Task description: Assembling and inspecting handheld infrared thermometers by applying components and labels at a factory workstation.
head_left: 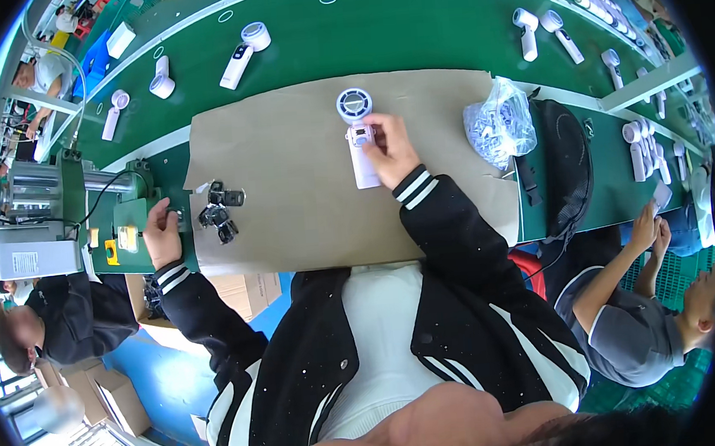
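Observation:
A white handheld fan lies on the brown cardboard sheet, its round grille end pointing away from me. My right hand grips it from the right, with thumb and fingers at the neck just below the round head. Off to the left, my left hand is at the edge of the green bench by the press, its fingers curled together. What those fingers hold, if anything, is too small to make out. Between my hands, nearer the left one, several small black parts lie in a loose pile on the cardboard.
A clear plastic bag of small parts and a black pouch lie to the right. A press machine stands at the left. Several more fans, one of them a white fan, lie on the green belt. A co-worker sits at the right.

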Demonstrator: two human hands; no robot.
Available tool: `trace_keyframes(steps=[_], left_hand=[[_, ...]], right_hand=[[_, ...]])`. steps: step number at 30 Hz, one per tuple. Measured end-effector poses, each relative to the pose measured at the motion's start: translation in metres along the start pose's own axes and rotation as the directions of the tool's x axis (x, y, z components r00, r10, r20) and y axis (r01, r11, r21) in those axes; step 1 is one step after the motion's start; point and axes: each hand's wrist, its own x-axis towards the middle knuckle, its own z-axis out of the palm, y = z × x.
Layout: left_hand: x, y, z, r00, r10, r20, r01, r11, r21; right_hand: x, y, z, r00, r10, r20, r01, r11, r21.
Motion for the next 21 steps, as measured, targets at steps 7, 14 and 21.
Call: trace_keyframes(steps=[7, 14, 21], left_hand=[[-0.033, 0.173, 0.135, 0.847, 0.452, 0.278, -0.244, 0.797, -0.552], [-0.022, 0.194, 0.214, 0.664, 0.705, 0.251, -0.310, 0.564, -0.765], [-0.014, 0.181, 0.227, 0.647, 0.717, 0.259, -0.287, 0.544, -0.788]], right_hand=[[0.033, -0.029, -0.047, 0.999, 0.034, -0.042, -0.033, 0.999, 0.040], [0.034, -0.036, -0.044, 0.819, 0.219, 0.530, -0.411, 0.869, 0.276], [0.035, -0.020, -0.040, 0.818, 0.155, 0.554, -0.374, 0.875, 0.308]])
